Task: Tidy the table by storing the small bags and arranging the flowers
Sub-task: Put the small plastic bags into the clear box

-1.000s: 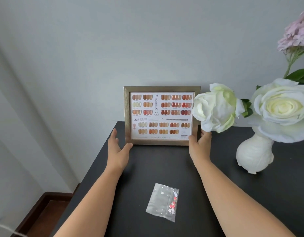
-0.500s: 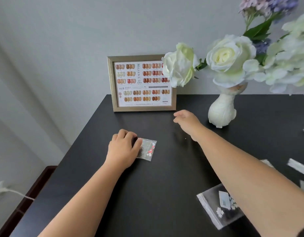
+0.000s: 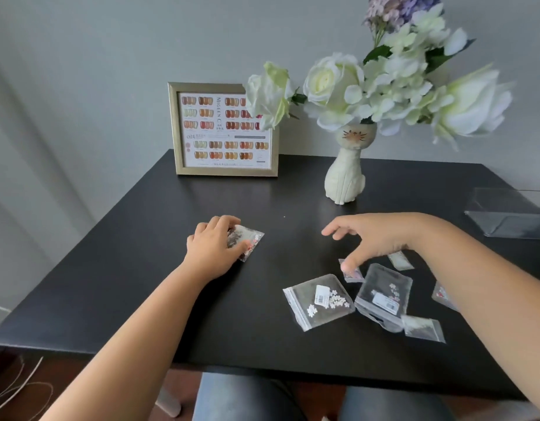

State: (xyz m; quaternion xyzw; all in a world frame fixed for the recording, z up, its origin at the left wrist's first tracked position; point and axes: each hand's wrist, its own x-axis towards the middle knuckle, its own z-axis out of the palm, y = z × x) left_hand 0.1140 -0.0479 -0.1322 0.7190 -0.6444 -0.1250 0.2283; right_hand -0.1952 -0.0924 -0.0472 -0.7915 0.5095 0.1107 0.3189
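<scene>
My left hand (image 3: 215,247) grips a small clear bag with pink and white flower bits (image 3: 249,240) at the middle of the black table (image 3: 141,268). My right hand (image 3: 372,238) hovers with spread fingers over a scatter of several small clear bags, its thumb close to a tiny one (image 3: 352,273). Two larger zip bags (image 3: 319,300) (image 3: 384,294) lie below it, with a small one (image 3: 423,328) at the lower right. White roses and purple blooms (image 3: 393,80) stand in a white cat-shaped vase (image 3: 346,177) at the back.
A gold-framed nail colour chart (image 3: 223,132) leans against the wall at the back left. A clear plastic box (image 3: 512,212) sits at the right edge. The table's front edge runs just above my knees; cables lie on the floor at the lower left.
Both hands left the picture frame. My left hand came down onto the small bag and took hold of it. My right hand swung right toward the scattered bags, and my view dropped and turned right.
</scene>
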